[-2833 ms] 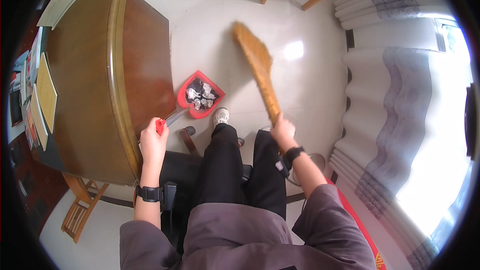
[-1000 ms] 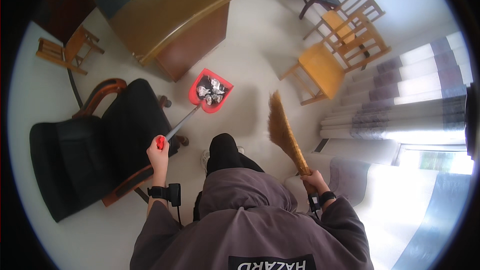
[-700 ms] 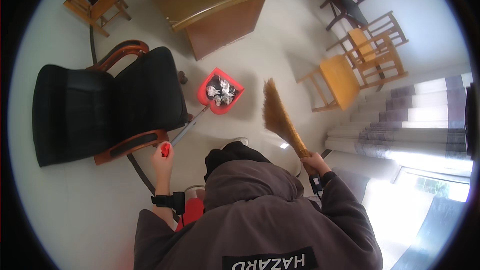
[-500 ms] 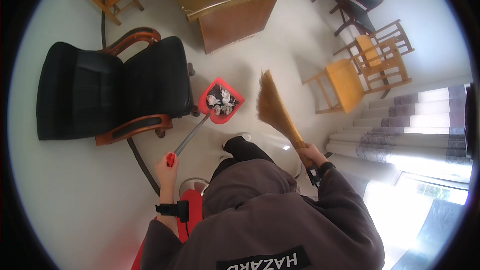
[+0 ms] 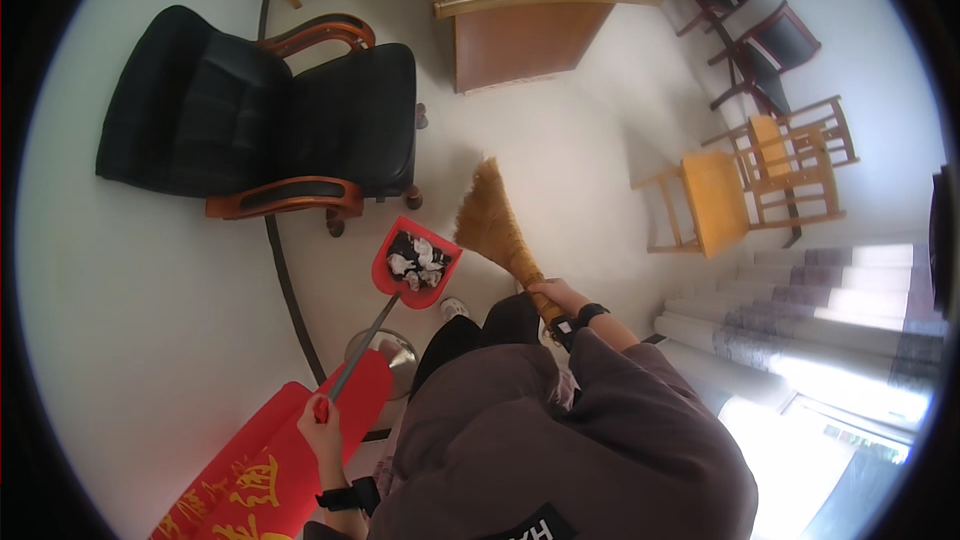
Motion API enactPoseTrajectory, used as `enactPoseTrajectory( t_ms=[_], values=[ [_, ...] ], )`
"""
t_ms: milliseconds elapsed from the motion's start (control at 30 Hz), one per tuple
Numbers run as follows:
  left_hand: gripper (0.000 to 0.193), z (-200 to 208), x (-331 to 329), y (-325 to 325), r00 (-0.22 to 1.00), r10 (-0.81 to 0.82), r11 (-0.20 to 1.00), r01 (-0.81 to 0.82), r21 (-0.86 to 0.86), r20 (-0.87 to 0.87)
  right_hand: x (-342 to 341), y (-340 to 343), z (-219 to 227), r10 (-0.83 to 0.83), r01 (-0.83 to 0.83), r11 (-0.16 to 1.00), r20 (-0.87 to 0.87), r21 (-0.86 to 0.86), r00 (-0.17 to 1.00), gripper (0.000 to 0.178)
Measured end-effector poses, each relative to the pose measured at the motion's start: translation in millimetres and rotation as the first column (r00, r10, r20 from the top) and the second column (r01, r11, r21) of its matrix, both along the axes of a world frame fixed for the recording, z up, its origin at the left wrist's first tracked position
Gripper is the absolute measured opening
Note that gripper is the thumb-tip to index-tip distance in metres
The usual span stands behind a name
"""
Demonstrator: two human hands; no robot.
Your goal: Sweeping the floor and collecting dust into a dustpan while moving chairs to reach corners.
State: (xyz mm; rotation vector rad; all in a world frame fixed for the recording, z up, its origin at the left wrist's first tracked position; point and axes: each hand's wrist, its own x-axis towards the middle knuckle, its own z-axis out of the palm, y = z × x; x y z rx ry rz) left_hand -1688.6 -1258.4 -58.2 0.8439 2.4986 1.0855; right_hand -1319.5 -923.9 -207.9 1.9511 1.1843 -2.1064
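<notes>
My left hand is closed round the red grip of a long-handled dustpan, whose grey pole slants up to a red, heart-shaped pan. Crumpled white paper and dark scraps lie in the pan. My right hand grips a straw broom low on its handle. The broom's bristles fan out up and to the left, a little right of the pan and apart from it. Both wrists wear black bands.
Left of the pan stands a black office chair with wooden arms. A desk is ahead, wooden chairs to the right. Near my left arm are a round metal bin and a red cloth with yellow writing. Curtains hang at right.
The dustpan and broom have come nearer to my body, and the broom has swung left toward the pan. My view has turned, showing more of the bin and red cloth.
</notes>
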Motion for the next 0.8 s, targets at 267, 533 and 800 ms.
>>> enactPoseTrajectory(
  t_ms=[267,533,800],
  values=[
    [0.009,-6,32,-47,0.978,0.196,0.98,-0.199,-0.027,-0.072,-51,22,-103,0.209,-0.211,0.977,-0.06,-0.034,0.976,0.054],
    [0.011,30,60,-33,0.946,0.27,0.951,-0.291,-0.102,-0.178,22,30,-143,0.485,-0.496,0.868,0.179,0.022,0.856,0.052],
    [0.011,18,63,-5,0.957,0.25,0.967,-0.255,-0.012,-0.15,217,47,-120,0.441,-0.519,0.853,0.447,0.062,0.778,0.043]
  ],
)
